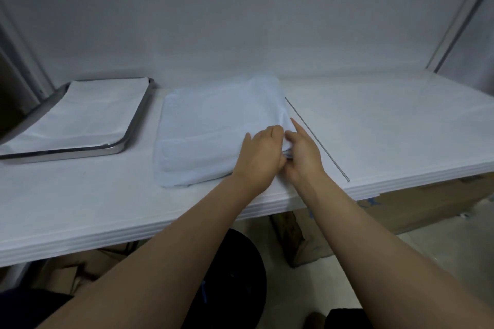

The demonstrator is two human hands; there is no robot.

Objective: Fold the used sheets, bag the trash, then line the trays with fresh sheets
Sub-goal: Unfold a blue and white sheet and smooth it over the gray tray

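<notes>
Left hand (263,153) and right hand (303,152) are meeting at the near right corner of the folded blue sheet (213,125). The left is curling over the corner from above, and the right is pinching its edge with the index finger lying straight. The sheet is lying on the counter (374,128), just right of the tray (115,148), which is already carrying a white liner (85,115). Folding is probably the step in hand, though how many layers are being gripped is unclear. The next move is calling for a joint lift of this corner across the sheet.

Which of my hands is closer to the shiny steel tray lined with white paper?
Left. The left hand grips the folded pale blue sheet on the side toward the steel tray; the right hand sits beside it, farther off.
</notes>
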